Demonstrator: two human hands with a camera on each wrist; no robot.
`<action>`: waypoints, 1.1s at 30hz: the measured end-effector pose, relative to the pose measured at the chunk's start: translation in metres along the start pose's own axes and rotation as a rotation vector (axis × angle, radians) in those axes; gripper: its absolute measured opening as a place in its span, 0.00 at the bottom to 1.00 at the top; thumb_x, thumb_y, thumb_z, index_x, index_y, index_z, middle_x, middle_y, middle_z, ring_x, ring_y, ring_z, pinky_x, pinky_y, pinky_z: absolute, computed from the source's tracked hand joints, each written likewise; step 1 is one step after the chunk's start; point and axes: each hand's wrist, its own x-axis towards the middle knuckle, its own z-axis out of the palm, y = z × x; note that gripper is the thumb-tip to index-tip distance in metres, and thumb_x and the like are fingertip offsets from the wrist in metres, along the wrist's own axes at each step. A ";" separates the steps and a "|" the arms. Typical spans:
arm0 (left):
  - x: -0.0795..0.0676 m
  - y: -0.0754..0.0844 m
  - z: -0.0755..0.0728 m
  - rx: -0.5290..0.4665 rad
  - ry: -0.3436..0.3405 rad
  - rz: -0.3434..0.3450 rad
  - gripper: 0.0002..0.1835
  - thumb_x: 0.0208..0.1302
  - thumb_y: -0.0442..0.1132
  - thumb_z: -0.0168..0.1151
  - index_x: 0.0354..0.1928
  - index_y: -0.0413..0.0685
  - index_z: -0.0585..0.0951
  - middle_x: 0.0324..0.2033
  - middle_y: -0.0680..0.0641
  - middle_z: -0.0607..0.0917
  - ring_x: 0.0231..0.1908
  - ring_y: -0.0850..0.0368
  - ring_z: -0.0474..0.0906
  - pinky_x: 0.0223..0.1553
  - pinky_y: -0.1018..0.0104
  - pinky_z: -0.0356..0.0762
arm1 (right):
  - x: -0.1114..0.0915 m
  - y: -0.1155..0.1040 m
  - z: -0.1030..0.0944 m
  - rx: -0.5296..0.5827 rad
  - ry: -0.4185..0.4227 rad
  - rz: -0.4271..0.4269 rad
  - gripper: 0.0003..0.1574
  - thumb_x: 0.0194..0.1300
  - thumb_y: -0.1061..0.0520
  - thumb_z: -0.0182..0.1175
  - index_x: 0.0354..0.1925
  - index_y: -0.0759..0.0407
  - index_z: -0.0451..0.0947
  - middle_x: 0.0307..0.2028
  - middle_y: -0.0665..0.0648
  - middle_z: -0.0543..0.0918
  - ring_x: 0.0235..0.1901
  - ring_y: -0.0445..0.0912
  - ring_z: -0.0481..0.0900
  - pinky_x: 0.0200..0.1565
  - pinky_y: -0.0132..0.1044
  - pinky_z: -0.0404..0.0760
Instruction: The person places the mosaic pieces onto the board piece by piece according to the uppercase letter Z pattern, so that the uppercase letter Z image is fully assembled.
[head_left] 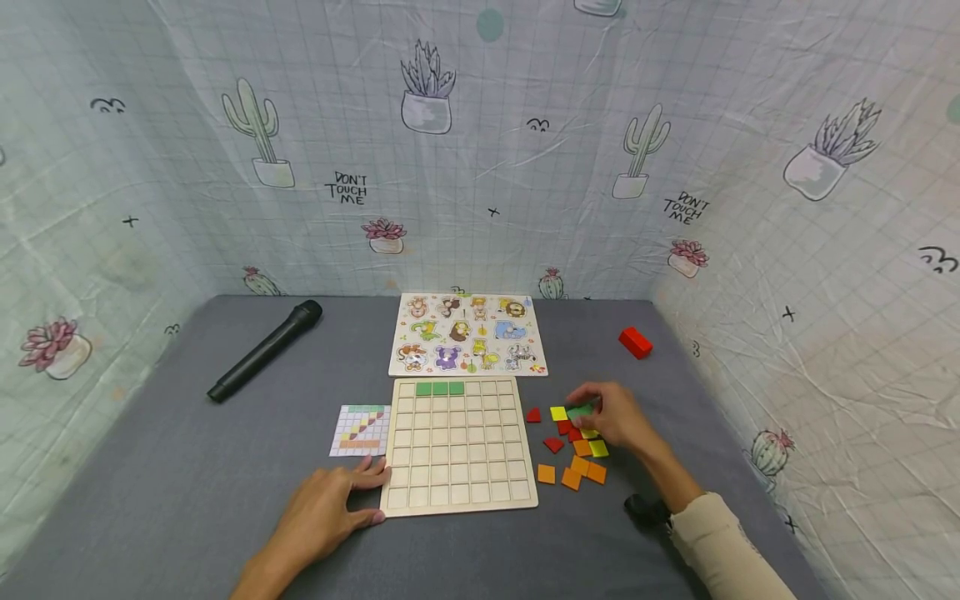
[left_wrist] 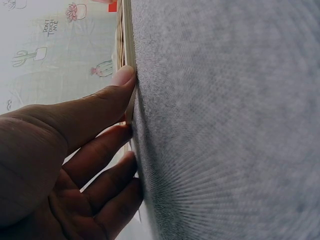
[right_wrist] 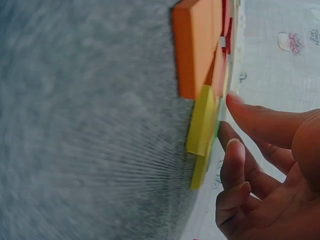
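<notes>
My left hand [head_left: 326,504] rests at the near left corner of a pale wooden grid board [head_left: 457,446], with thumb and index finger against its edge. In the left wrist view, the thumb [left_wrist: 123,76] lies on the board's rim and the other fingers are lower along the side. Three green tiles [head_left: 440,388] sit in the board's far row. To the right, my right hand [head_left: 611,414] pinches at a green tile [head_left: 580,412] among loose pieces; its thumb and index fingertips straddle it. Around it lie yellow tiles [right_wrist: 202,120], red pieces [head_left: 553,445] and orange tiles [head_left: 571,478].
A card with a coloured pattern [head_left: 362,429] lies beside the board's left edge. Behind the board is an animal puzzle [head_left: 468,333]. A black microphone [head_left: 262,354] lies at the far left, and a red block [head_left: 636,342] at the far right. Patterned cloth [head_left: 495,167] walls the table.
</notes>
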 end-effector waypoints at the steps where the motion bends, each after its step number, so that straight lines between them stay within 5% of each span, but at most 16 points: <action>1: 0.000 0.000 0.000 -0.001 0.000 0.000 0.31 0.46 0.48 0.86 0.57 0.60 0.91 0.61 0.54 0.88 0.62 0.48 0.86 0.50 0.47 0.84 | 0.000 0.001 0.001 -0.012 -0.004 0.004 0.16 0.63 0.65 0.75 0.50 0.57 0.89 0.45 0.58 0.89 0.29 0.47 0.75 0.30 0.36 0.78; 10: 0.000 0.000 0.000 -0.003 -0.004 -0.004 0.31 0.46 0.48 0.86 0.57 0.59 0.90 0.62 0.53 0.88 0.62 0.47 0.86 0.51 0.47 0.84 | 0.004 -0.003 0.002 -0.098 -0.005 0.059 0.10 0.62 0.63 0.77 0.43 0.55 0.90 0.38 0.52 0.89 0.38 0.46 0.81 0.42 0.42 0.83; 18: 0.000 -0.001 0.000 0.004 -0.003 0.006 0.31 0.46 0.48 0.86 0.57 0.59 0.90 0.61 0.53 0.88 0.62 0.50 0.87 0.52 0.47 0.84 | 0.005 -0.003 -0.001 -0.066 -0.020 0.043 0.08 0.60 0.64 0.78 0.35 0.55 0.88 0.30 0.53 0.86 0.31 0.44 0.79 0.35 0.37 0.80; 33: 0.000 0.001 0.000 -0.004 -0.021 -0.018 0.31 0.46 0.48 0.86 0.58 0.59 0.90 0.62 0.53 0.87 0.63 0.47 0.86 0.54 0.46 0.83 | 0.015 -0.025 0.001 -0.009 -0.007 -0.051 0.07 0.64 0.59 0.76 0.37 0.52 0.85 0.30 0.52 0.84 0.25 0.47 0.76 0.28 0.37 0.76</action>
